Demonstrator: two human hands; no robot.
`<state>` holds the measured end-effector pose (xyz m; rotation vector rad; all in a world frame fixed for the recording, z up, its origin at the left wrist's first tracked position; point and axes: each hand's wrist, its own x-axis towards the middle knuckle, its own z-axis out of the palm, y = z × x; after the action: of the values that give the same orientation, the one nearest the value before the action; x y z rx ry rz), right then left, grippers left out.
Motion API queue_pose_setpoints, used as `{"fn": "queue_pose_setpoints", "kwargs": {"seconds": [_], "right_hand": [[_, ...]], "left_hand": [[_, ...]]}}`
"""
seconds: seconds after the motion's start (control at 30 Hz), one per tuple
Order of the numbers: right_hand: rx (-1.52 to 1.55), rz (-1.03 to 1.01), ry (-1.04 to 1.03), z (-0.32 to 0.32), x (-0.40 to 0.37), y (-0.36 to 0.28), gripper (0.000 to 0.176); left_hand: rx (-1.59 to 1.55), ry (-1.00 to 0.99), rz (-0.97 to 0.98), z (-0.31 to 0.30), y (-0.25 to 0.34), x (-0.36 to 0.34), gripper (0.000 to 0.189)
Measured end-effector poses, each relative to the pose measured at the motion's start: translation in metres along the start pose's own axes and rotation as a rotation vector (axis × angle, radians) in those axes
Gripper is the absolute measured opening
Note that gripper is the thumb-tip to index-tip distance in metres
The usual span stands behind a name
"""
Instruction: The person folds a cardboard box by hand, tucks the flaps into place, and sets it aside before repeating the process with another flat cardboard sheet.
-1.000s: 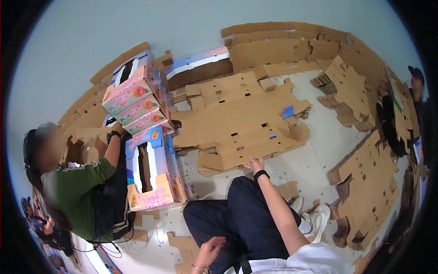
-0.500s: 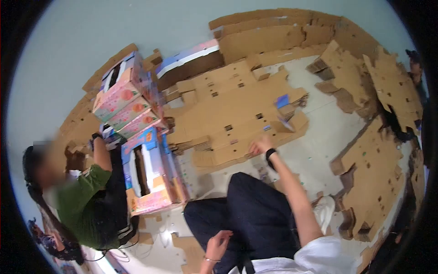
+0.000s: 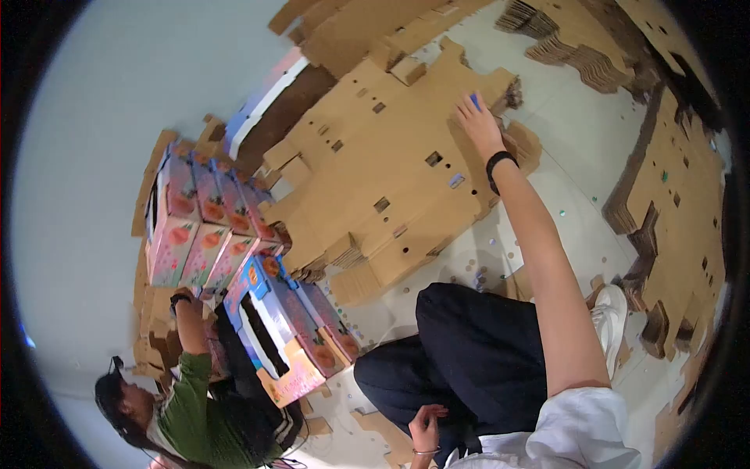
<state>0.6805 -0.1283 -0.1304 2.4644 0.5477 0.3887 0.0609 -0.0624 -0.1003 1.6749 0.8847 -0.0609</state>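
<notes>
The right hand (image 3: 478, 125), grip apart, is lying flat on the far edge of the stacked flat brown cardboard sheets (image 3: 391, 168), probably steadying that long reach, while the left hand (image 3: 426, 428) is resting at the lap, and I cannot tell its grip.

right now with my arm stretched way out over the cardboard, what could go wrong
Your right hand rests far out on the flat cardboard sheets; the top sheet may slide if you lean on it. Dragging one back might bump the stacked printed boxes beside the co-worker.

Plain brown on the cardboard sheets (image 3: 391, 156); pink and blue with orange fruit print on the boxes (image 3: 199, 234); black on the wristband (image 3: 498, 162); green on the sleeve (image 3: 191, 406).
</notes>
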Motion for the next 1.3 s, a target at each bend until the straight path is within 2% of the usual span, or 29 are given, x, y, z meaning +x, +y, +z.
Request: {"fn": "queue_pose_setpoints", "kwargs": {"seconds": [0.03,0.07,0.13,0.17,0.23,0.27,0.37,0.43,0.47,0.53,0.63,0.7,0.77,0.87,0.9,0.97,1.03,1.07,1.1,1.13,1.17,1.23,1.27,1.3], "right_hand": [[-0.006,-0.005,0.093,0.01,0.0,0.003,0.057],[-0.002,-0.001,0.077,0.018,-0.003,0.006,0.057],[0.121,-0.01,0.326,0.03,0.003,0.004,0.052],[0.124,0.012,0.33,0.033,0.011,0.003,0.052],[0.204,-0.069,0.107,0.036,0.011,-0.002,0.048],[0.205,-0.067,0.099,0.038,0.003,-0.001,0.048],[0.391,-0.112,-0.38,0.014,-0.033,0.016,0.044],[0.691,0.08,-0.003,0.1,-0.066,-0.021,0.048],[0.686,0.072,0.014,0.095,-0.072,-0.014,0.048],[0.855,0.056,-0.158,0.073,-0.076,0.0,0.053],[0.751,0.074,-0.131,0.042,-0.095,0.002,0.055],[0.804,0.107,0.075,0.052,-0.136,-0.024,0.055],[1.046,0.148,0.09,0.045,-0.184,-0.032,0.056],[1.046,0.162,-0.08,0.034,-0.236,-0.027,0.065],[1.076,0.17,-0.161,0.032,-0.245,-0.027,0.07],[1.141,0.052,-0.3,0.017,-0.277,-0.017,0.075],[1.599,-0.015,-0.263,0.009,-0.306,-0.016,0.073],[1.743,-0.059,-0.381,-0.004,-0.319,-0.01,0.069],[1.886,-0.098,-0.507,-0.031,-0.333,-0.006,0.065],[1.867,-0.24,-0.485,-0.062,-0.346,-0.007,0.061],[1.843,-0.378,-0.46,-0.093,-0.359,-0.01,0.057],[1.262,-0.633,0.004,-0.14,-0.38,-0.018,0.049],[1.204,-0.548,0.043,-0.155,-0.393,-0.031,0.046],[1.145,-0.461,0.082,-0.164,-0.403,-0.043,0.044]], "left_hand": [[0.015,-0.018,-0.008,0.0,-0.001,0.002,0.017],[0.046,-0.043,-0.034,0.0,-0.003,0.003,0.018],[0.052,-0.025,-0.062,-0.002,-0.009,0.005,0.019],[0.021,-0.007,-0.035,-0.002,-0.011,0.005,0.019],[-0.138,-0.047,-0.171,-0.01,-0.027,0.003,0.02],[-0.133,-0.053,-0.174,-0.009,-0.031,0.002,0.02],[-0.123,0.005,-0.068,0.003,-0.011,0.004,0.018],[-0.053,0.017,-0.104,0.002,-0.013,0.009,0.018],[-0.068,0.026,-0.094,0.0,-0.015,0.009,0.018],[-0.136,0.081,-0.004,-0.004,-0.017,0.007,0.018],[-0.174,0.19,0.031,-0.014,-0.024,-0.003,0.017],[-0.161,0.198,0.095,-0.023,-0.034,-0.009,0.018],[-0.239,0.27,0.094,-0.022,-0.024,-0.015,0.019],[-0.323,0.329,0.083,-0.026,0.024,-0.033,0.016],[-0.346,0.345,0.094,-0.03,0.017,-0.033,0.016],[-0.176,0.464,0.193,-0.039,-0.006,-0.018,0.015],[0.069,0.578,0.365,-0.063,-0.008,0.001,0.013],[0.109,0.641,0.438,-0.079,0.022,0.007,0.01],[0.214,0.7,0.511,-0.101,0.021,0.025,0.015],[0.352,0.776,0.646,-0.123,0.036,0.039,0.023],[0.401,0.807,0.581,-0.141,0.064,0.046,0.028],[0.486,0.936,0.642,-0.176,0.074,0.091,0.037],[0.551,1.021,0.648,-0.189,0.076,0.11,0.04],[0.609,0.975,0.46,-0.204,0.065,0.132,0.041]]}}
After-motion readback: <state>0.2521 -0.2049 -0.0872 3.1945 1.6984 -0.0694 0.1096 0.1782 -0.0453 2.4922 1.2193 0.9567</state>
